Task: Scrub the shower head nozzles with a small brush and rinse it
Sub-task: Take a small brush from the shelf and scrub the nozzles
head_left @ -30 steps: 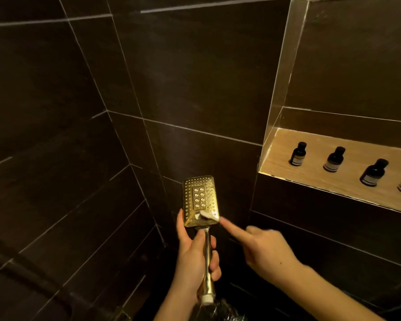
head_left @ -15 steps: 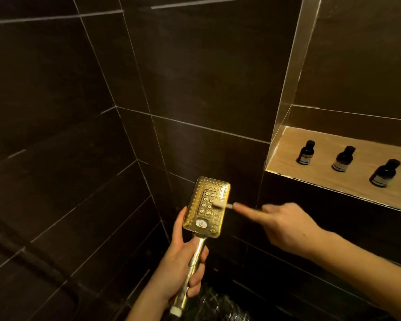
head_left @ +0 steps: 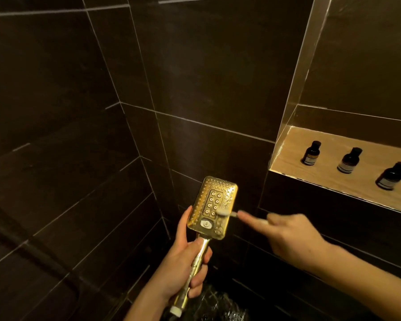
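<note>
Dark tiles behind; my left hand grips the shower head, right hand pinches the brush, mid-scrub; next, unbrushed nozzles.

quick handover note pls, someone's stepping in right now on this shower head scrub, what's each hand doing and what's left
Left hand grips the gold shower head by its handle, nozzle face turned toward the camera.
Right hand holds the small brush, forefinger laid along it, bristles on the face's right side beside the lower inner nozzles.
Three dark bottles stand on the lit niche shelf, untouched.
Done: scrubbing is under way; how much is covered cannot be told.
Left: finish the nozzles, then rinse; no spray from the head.
</note>
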### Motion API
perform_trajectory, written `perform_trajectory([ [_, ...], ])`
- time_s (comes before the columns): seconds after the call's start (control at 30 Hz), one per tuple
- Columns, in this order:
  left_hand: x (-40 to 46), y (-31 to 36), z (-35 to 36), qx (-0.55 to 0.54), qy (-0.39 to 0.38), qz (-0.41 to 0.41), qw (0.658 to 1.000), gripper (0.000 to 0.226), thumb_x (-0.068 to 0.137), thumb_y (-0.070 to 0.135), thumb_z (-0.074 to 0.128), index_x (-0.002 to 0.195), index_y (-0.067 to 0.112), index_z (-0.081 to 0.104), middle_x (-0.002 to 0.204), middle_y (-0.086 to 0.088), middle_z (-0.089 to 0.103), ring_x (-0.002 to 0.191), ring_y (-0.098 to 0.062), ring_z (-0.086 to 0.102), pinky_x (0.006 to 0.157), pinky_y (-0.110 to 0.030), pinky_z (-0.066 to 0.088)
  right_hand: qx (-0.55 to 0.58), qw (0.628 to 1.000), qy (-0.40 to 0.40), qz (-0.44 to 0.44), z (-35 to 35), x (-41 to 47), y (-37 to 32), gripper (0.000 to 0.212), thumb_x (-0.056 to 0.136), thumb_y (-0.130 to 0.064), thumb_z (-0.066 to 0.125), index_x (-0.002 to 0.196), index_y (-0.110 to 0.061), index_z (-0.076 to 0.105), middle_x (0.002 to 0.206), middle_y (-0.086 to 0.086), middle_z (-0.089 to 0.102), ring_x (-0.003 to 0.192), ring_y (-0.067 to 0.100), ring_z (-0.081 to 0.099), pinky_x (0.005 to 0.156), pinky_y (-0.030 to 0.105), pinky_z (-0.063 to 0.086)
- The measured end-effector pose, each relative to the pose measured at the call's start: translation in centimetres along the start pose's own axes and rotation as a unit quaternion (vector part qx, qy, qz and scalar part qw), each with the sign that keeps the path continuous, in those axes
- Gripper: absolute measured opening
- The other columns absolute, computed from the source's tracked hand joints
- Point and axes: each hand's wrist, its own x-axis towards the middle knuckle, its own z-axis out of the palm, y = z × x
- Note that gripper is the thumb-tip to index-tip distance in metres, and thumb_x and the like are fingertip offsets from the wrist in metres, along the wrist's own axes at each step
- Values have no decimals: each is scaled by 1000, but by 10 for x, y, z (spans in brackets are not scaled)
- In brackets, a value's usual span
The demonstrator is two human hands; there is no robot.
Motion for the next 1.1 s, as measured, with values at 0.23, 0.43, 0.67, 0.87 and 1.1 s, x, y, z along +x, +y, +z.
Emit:
perform_trajectory([
  [0.23,5,-1,0,-11,-9,3,1000,70,91,37,63,127,85,27,91,-20,57,42,-18,43,35,-23,41,28,998,-46,-29,2,-11,-21,77,86,-25,53,155,-35,19,66,-10,50,45,6,42,35,25,39],
  [0.43,4,1,2,-35,-28,-4,999,68,92,36,65,125,85,31,87,-19,56,41,-18,43,35,-23,40,11,995,21,96,-1,0,9,93,81,-14,64,155,-38,12,68,-7,54,45,9,46,36,29,45],
  [0.67,1,0,3,-72,-41,-8,997,66,94,31,63,123,84,35,85,-18,59,38,-18,44,33,-24,41,32,998,-4,50,10,-17,-15,85,81,-18,60,154,-36,20,67,-8,52,45,10,46,36,29,44],
  [0.87,-1,1,4,-78,-46,-8,996,67,96,27,59,124,83,35,83,-18,58,37,-17,44,33,-23,40,28,998,14,60,3,-9,1,86,83,-16,58,155,-36,16,67,-7,53,46,10,46,36,28,43],
  [1.1,-2,-1,8,7,-29,-23,999,68,91,42,64,122,88,25,94,-19,60,44,-20,44,36,-25,41,-7,998,29,55,2,4,12,76,88,-29,44,155,-40,9,68,-7,55,46,9,47,36,30,46],
])
